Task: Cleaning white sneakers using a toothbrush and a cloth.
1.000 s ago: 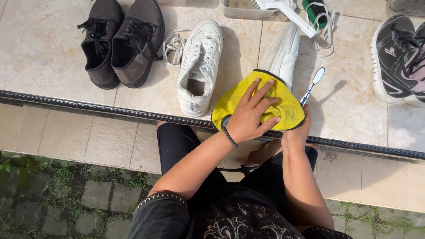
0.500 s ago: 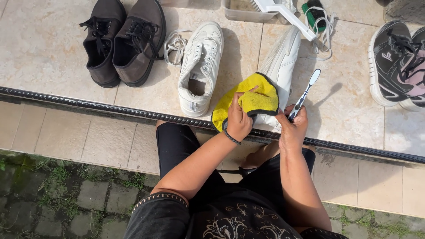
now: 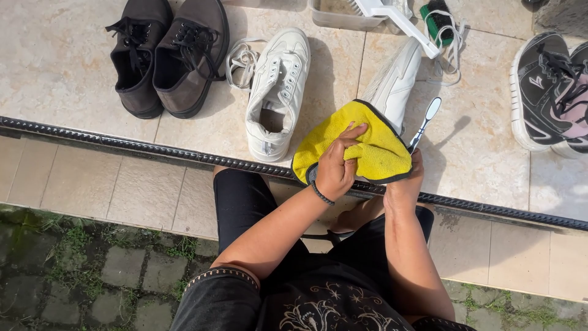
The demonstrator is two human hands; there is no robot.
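wiping down the white sneaker

left hand (image 3: 334, 167) is clenched on the yellow microfibre cloth (image 3: 367, 147), pressed over the white sneaker (image 3: 395, 83) that the right hand (image 3: 409, 184) props up while pinching a toothbrush (image 3: 424, 122). best to keep the shoe braced and rub in short firm strokes. a second ago that palm lay flat and spread; now the cloth is bunched.

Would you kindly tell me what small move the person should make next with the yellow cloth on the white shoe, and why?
Probably draw the left hand and its yellow microfibre cloth up the white sneaker toward the toe. The cloth is bunched over the heel end only, the rest of the shoe lies uncovered, and the right hand steadies it while also holding a toothbrush.
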